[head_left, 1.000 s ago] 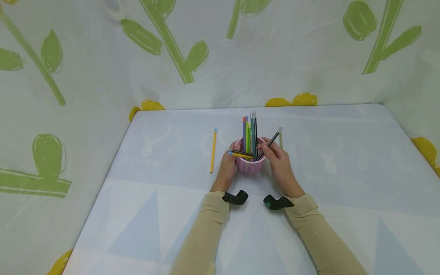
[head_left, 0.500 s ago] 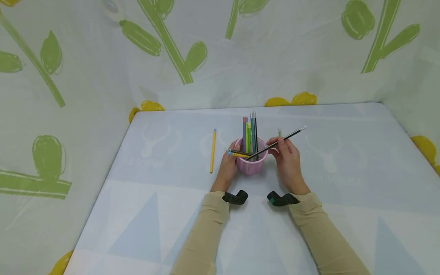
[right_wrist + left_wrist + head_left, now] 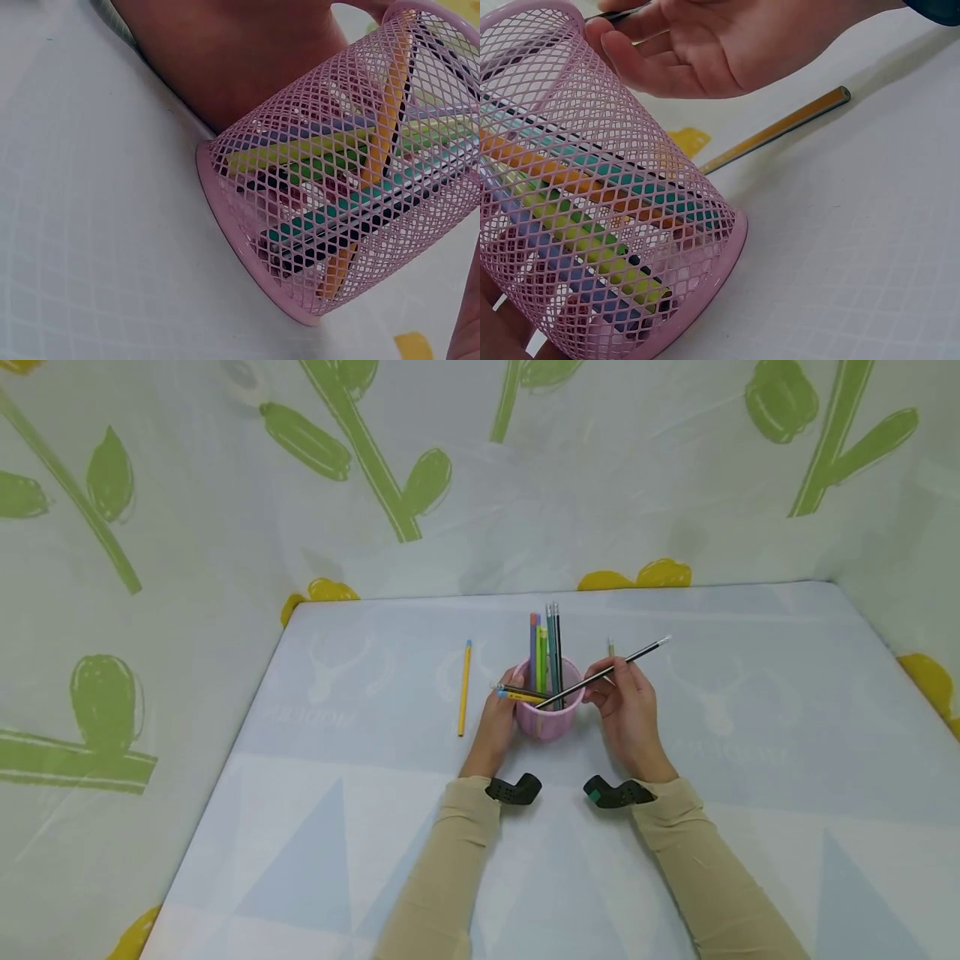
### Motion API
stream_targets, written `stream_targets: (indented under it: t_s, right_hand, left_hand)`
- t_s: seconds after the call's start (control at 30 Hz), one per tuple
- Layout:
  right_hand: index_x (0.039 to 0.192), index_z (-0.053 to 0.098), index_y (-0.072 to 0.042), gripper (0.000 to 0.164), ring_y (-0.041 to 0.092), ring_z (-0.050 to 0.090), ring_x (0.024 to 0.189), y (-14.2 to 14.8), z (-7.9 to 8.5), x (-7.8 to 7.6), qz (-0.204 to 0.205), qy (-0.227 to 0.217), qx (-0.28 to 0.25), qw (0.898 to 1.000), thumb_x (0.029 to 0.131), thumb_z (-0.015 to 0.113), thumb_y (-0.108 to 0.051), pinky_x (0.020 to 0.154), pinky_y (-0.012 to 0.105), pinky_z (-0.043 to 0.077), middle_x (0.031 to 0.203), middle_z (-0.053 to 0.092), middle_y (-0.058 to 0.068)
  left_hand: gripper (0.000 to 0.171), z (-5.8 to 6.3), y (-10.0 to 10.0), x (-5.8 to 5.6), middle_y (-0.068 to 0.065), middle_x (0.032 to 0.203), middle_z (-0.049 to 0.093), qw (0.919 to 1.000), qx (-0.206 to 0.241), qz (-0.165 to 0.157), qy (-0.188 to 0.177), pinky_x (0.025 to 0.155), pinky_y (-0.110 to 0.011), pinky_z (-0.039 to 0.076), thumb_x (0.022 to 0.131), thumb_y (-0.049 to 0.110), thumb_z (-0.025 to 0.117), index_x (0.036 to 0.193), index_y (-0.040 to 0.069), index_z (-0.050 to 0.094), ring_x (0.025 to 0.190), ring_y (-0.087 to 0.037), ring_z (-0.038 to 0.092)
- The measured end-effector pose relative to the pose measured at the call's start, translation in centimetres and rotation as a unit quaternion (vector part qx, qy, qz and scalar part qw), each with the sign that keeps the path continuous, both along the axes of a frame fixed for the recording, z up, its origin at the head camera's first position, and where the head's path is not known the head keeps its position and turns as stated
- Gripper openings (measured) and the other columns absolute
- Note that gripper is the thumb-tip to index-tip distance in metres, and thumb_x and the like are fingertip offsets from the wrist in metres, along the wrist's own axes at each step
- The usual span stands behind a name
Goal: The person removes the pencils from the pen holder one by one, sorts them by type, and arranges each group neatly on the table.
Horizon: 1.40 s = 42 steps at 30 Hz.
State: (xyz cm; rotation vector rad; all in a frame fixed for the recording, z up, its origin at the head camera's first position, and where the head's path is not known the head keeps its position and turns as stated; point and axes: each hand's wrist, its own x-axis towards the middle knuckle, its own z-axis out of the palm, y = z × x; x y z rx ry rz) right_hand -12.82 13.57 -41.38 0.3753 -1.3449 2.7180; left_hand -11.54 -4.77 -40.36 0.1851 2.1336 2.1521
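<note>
At the centre of a pale, patterned surface [image 3: 285, 860], seen from the head view, a pink mesh pencil cup [image 3: 546, 727] sits between a person's two hands. The left hand [image 3: 492, 727] grips the cup's side, likely to steady it. The right hand [image 3: 628, 714] pinches a silver-ended black pencil [image 3: 573, 688] partway along, slanting low across the rim with its far end inside the mouth; that angle probably lets the rim bear some weight. Purple pencils [image 3: 532, 652], green ones and teal ones stand upright, while a blue-ended yellow pencil [image 3: 517, 697] leans out over the left rim. Another yellow pencil [image 3: 465, 689] lies well apart at left; a half-hidden pencil [image 3: 611, 647] shows beyond the right hand. In the left wrist view, left fingers show behind the mesh, the right hand pinches above, and an orange-sided pencil [image 3: 780, 129] lies on the surface. In the right wrist view, the leaning yellow pencil crosses the others diagonally inside, which seems why it tips; the right hand shows only at the edge.
</note>
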Motion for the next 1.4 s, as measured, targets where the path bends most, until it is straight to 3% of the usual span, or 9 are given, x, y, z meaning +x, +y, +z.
stream_targets:
  t_s: [0.33,0.63,1.2,1.4]
  right_hand:
    - [0.104,0.043,0.000,0.025,0.023,0.059,0.065,0.4,0.1,0.3,0.032,-0.015,-0.060,0.998,0.098,0.030,-0.021,0.060,0.029,0.051,0.088,0.061,0.016]
    - [0.103,0.043,-0.002,0.025,0.023,0.060,0.059,0.4,0.3,0.2,0.046,-0.021,-0.097,0.994,0.098,0.029,-0.022,0.054,0.029,0.051,0.083,0.064,0.017]
    - [0.105,0.046,-0.005,0.026,0.017,0.054,0.050,0.2,0.4,0.2,0.038,-0.047,-0.046,0.997,0.098,0.032,-0.026,0.049,0.025,0.049,0.074,0.061,0.012]
    - [0.105,0.046,-0.005,0.027,0.016,0.052,0.048,0.2,0.3,0.2,0.034,-0.048,-0.034,0.998,0.098,0.032,-0.027,0.047,0.024,0.048,0.072,0.060,0.011]
  left_hand:
    - [0.043,0.0,0.1,0.1,0.007,0.125,0.049,0.9999,0.001,0.002,-0.011,0.103,-0.029,0.023,0.095,0.041,0.032,0.131,0.021,0.043,0.121,-0.003,0.035]
    - [0.042,0.0,0.1,-0.1,0.007,0.125,0.049,1.0000,-0.002,0.001,0.001,0.104,-0.030,0.022,0.096,0.040,0.031,0.132,0.022,0.043,0.121,-0.004,0.036]
    - [0.042,0.4,-0.1,0.2,0.007,0.125,0.049,0.9998,-0.017,0.003,-0.010,0.103,-0.029,0.024,0.095,0.042,0.031,0.131,0.023,0.044,0.121,-0.004,0.035]
    - [0.042,-0.7,-0.1,-0.4,0.006,0.124,0.049,1.0000,-0.005,-0.001,-0.005,0.103,-0.032,0.024,0.094,0.044,0.032,0.129,0.024,0.046,0.122,-0.006,0.035]
